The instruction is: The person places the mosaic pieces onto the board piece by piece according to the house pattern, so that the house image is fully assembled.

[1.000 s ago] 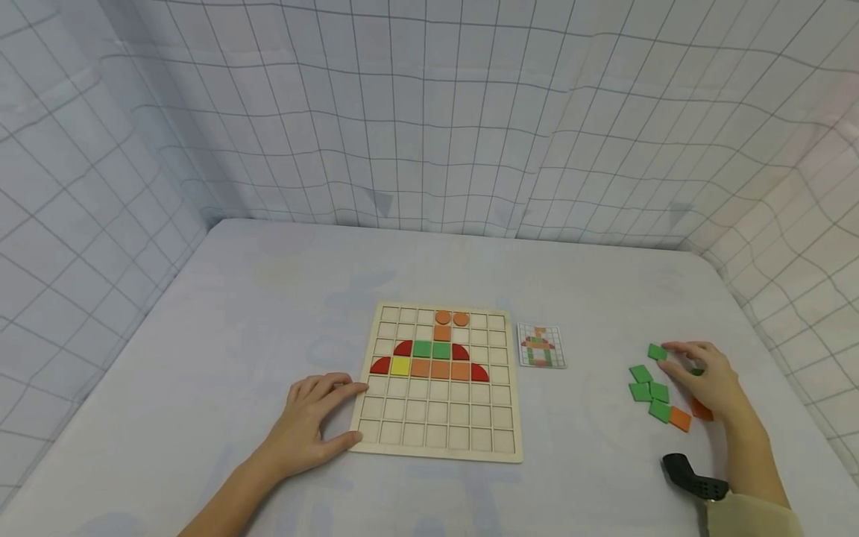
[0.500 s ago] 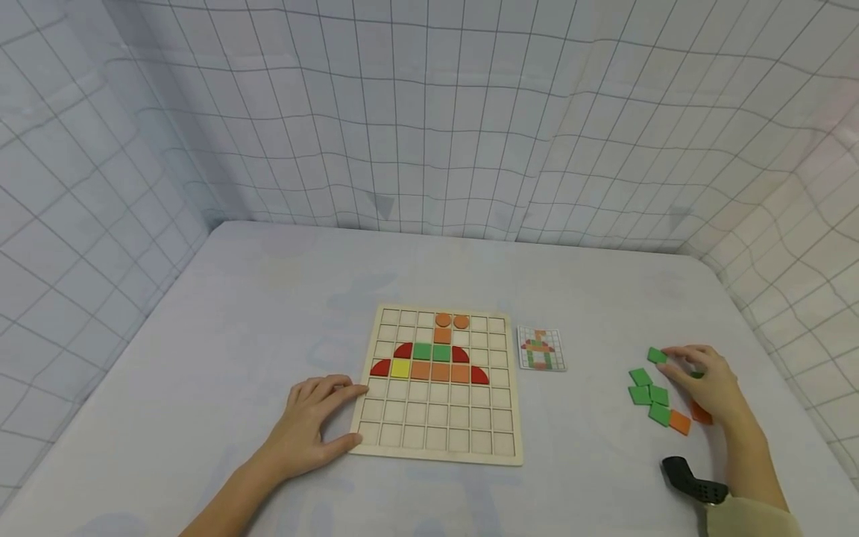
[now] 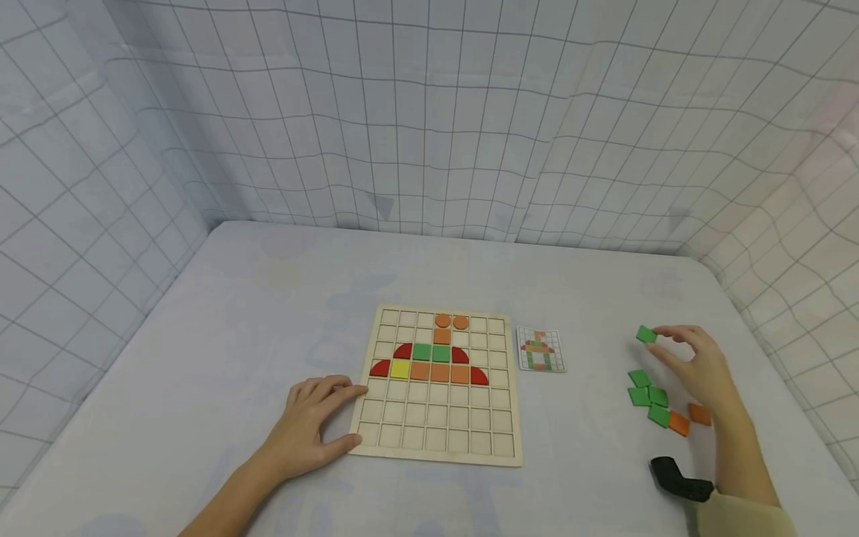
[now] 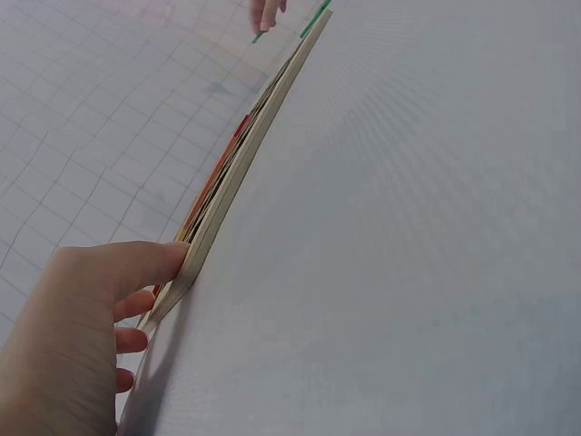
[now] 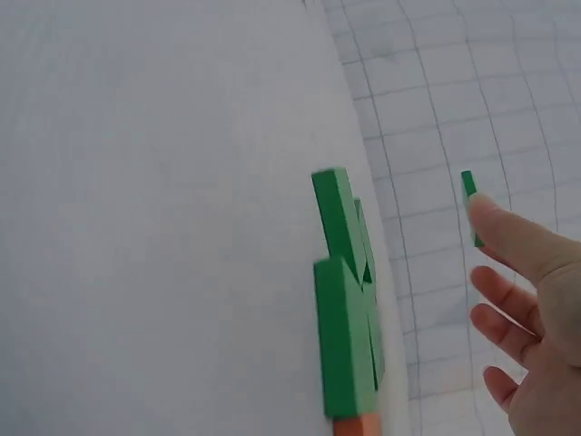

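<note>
A wooden grid board [image 3: 436,440] lies in the middle of the table, with red quarter-round, orange, green and yellow tiles set in its upper cells. My left hand [image 3: 310,429] rests at its left edge, thumb and a fingertip touching the rim. In the left wrist view the thumb [image 4: 150,263] lies at the board's corner. My right hand [image 3: 701,369] pinches a green square tile [image 3: 646,334] between thumb and fingertip. The right wrist view shows that tile [image 5: 470,195] raised apart from the loose green tiles [image 5: 343,336].
Right of the board lies a small card [image 3: 540,349] printed with a coloured grid figure. Several loose green tiles [image 3: 640,397] and two orange tiles [image 3: 679,424] lie near the right forearm. A black device [image 3: 681,481] is at the right wrist. Grid-patterned cloth [image 3: 429,119] hangs behind the table.
My right hand has moved up and slightly left, carrying the green tile away from the pile. Both orange tiles now show fully. The left hand stays at the board's edge.
</note>
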Demonstrator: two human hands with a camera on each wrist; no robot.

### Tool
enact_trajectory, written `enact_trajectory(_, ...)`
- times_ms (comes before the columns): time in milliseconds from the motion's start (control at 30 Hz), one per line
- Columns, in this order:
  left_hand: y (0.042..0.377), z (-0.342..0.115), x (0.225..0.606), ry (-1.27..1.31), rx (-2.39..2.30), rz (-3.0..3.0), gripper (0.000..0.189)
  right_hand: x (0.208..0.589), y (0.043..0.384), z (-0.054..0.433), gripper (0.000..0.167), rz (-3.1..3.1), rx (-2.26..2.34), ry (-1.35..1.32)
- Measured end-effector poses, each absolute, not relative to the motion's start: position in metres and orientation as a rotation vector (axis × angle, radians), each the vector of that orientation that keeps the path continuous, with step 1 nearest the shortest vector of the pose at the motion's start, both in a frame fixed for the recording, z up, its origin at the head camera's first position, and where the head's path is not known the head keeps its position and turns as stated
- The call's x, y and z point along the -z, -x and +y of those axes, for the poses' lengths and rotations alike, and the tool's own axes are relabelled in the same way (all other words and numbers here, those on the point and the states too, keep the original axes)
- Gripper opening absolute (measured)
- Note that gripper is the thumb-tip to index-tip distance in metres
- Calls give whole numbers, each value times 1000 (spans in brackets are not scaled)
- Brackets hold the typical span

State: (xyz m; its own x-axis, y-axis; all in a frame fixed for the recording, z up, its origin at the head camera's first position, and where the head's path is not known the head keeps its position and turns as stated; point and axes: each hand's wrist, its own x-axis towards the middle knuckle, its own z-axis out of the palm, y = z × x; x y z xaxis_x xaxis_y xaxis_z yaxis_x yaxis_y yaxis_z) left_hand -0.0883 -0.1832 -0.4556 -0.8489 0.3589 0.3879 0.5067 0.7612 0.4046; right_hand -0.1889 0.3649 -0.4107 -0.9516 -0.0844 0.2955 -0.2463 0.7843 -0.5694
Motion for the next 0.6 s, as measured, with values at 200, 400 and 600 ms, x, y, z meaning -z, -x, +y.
enact_trajectory(200, 88, -183, 455, 666, 735, -2680, 56, 394, 196, 326, 31, -2685, -915, -334)
enact_trajectory(400, 88, -183, 455, 662, 742, -2684, 56, 389, 201, 283, 28, -2595, -933, -449)
enact_trajectory(600, 87, -183, 454, 662, 742, -2684, 56, 388, 199, 237, 28, -2542, -941, -565)
